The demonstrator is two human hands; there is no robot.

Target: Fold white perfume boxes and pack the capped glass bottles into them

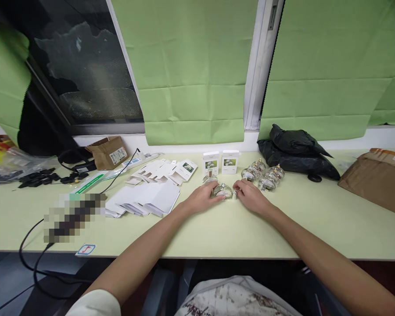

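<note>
A clear, rounded glass perfume bottle (223, 192) lies on the table, with my left hand (202, 198) closed around its left side, thumb along the near edge. To its right, my right hand (251, 195) has its fingers curled in, fingertips on a small whitish bottle cap (235, 194). A second perfume bottle (210, 177) with a cap on stands just behind my left hand. Two white printed boxes (211, 163) stand upright beyond the bottles. Several more perfume bottles (271, 177) with gold-toned tops are grouped to the right, behind my right hand.
Flattened white cartons (158, 197) are piled on the left. Farther left are a brown cardboard box (108, 153), a power strip and black cables (36, 272). Black plastic bags (296, 153) and a large brown parcel (377, 180) occupy the right. Green curtains hang behind.
</note>
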